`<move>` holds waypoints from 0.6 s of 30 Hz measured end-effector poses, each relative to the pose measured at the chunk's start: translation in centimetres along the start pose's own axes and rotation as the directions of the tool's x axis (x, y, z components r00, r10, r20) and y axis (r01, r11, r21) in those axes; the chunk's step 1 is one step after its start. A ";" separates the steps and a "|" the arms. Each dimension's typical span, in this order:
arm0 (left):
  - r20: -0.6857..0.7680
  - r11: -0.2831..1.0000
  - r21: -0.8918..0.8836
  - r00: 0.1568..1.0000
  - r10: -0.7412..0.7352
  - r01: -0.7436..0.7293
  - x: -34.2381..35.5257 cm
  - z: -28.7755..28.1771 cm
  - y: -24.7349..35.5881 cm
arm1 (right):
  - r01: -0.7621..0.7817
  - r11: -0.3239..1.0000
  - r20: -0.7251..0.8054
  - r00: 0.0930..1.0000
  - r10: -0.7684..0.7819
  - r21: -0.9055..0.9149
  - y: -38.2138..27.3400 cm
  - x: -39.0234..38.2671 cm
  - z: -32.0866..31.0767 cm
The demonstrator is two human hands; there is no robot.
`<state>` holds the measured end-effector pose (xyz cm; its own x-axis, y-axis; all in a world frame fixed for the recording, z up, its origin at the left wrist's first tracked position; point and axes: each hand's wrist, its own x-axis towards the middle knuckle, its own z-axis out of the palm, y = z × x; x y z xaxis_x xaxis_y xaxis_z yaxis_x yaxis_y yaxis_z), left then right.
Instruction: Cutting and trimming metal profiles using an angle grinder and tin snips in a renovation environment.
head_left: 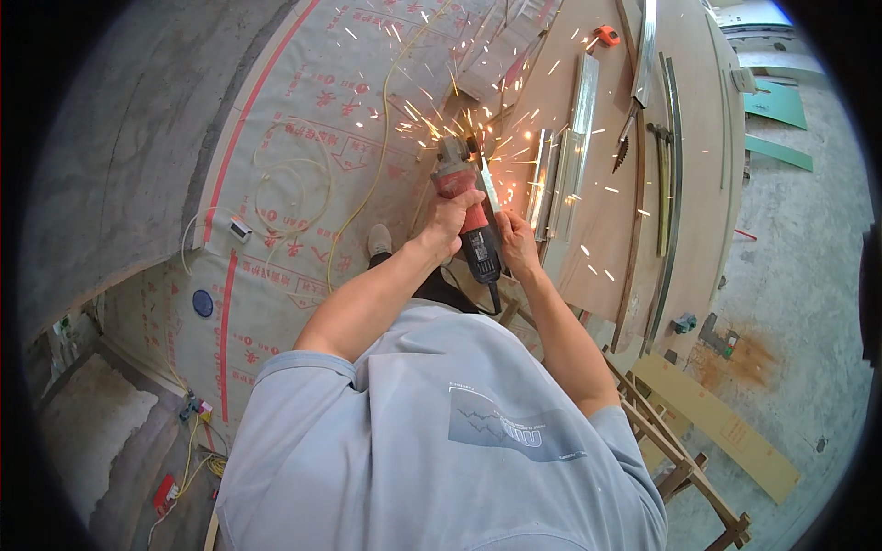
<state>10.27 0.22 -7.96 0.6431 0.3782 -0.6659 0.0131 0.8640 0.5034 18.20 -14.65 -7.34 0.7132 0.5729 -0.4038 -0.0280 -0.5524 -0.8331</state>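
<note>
Red-bodied angle grinder [467, 209] is running, its disc end near the edge of the plywood desk [606, 211], with sparks [432, 110] flying up and out over the printed floor sheeting [312, 138].

Left hand [450, 220] is wrapped tight around the grinder body, fingers curled fully closed on it. Right hand [516, 243] sits just beside the grinder's rear. It appears to pinch and steady a thin metal strip [489, 191] that runs up to the disc, though the exact finger grip is partly hidden.

Work state, as a judgement: the cut or grind is in progress at the strip's far end, where the sparks start. It is not possible to tell whether the strip is already parted.

On the desk right of the hands: several aluminium channel pieces [562, 170] lying side by side, a handsaw [636, 83], a long curved metal strip [675, 165] and an orange tool [605, 36] near the far end. None of these is being touched.

Yellow cable [367, 197] loops across the floor sheeting. Wooden trestle [680, 441] under the desk at lower right, a tan board [726, 427] on the concrete floor beside it.
</note>
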 end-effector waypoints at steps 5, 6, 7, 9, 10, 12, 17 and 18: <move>0.110 0.996 -0.075 0.994 -0.029 0.037 -1.0 0.1 1.2 | 0.015 0.993 -0.106 0.994 -0.028 -0.118 -0.3 -0.5 -0.2; 0.131 0.997 -0.063 0.991 -0.029 0.038 -1.1 -0.1 1.7 | 0.048 0.980 -0.179 0.980 -0.084 -0.195 -1.0 -1.0 -0.1; 0.158 0.998 -0.048 0.987 -0.032 0.040 -1.0 -0.1 2.1 | 0.048 0.980 -0.184 0.979 -0.084 -0.192 -0.9 -1.2 -0.3; 0.168 0.999 -0.024 0.985 -0.043 0.048 -0.6 -0.7 2.7 | 0.326 0.796 -0.032 0.918 -0.396 -0.510 -0.5 -1.5 -1.1; 0.173 0.999 -0.005 0.983 -0.052 0.053 -0.4 -1.1 3.0 | 0.324 0.798 -0.037 0.917 -0.397 -0.508 -1.0 -1.8 -0.9; 0.174 0.998 0.019 0.983 -0.061 0.059 -0.2 -1.8 3.4 | 0.264 0.658 -0.027 0.917 -0.398 -0.706 -1.8 -2.4 -0.1; 0.191 0.993 -0.011 0.975 -0.114 0.118 0.7 -3.6 3.0 | 0.141 0.652 0.045 0.986 -0.163 -0.745 -3.5 -2.6 0.3; 0.207 0.991 -0.023 0.971 -0.122 0.130 0.8 -3.7 2.9 | 0.110 0.686 0.044 0.993 -0.113 -0.719 -3.5 -2.7 0.4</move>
<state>7.99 4.26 -9.10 0.7813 0.1924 -0.5937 0.0792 0.9130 0.4001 16.14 -14.02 -3.48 0.6805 0.6577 -0.3230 0.5628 -0.7514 -0.3444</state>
